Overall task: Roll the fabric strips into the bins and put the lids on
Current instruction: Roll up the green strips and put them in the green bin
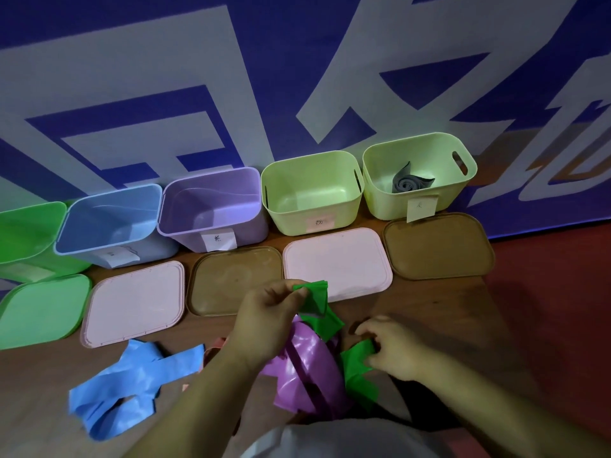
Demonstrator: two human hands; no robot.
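Note:
A green fabric strip (319, 304) stretches between my two hands above the table. My left hand (271, 312) pinches its upper end near the pink lid, and my right hand (393, 348) grips its lower part at the right. A purple strip (304, 365) lies bunched under my hands. A blue strip (132, 375) lies crumpled at the front left. Five open bins stand in a row: green (23, 236), blue (109, 223), purple (211, 206), a yellow-green one (310, 190), and a second yellow-green one (420, 173) holding a rolled grey strip (408, 181).
Lids lie flat in front of the bins: green (39, 309), pink (135, 302), brown (231, 279), pink (340, 262), brown (436, 246). A blue and white banner (231, 77) hangs behind. The wooden table (446, 309) ends at the right, with red floor beyond.

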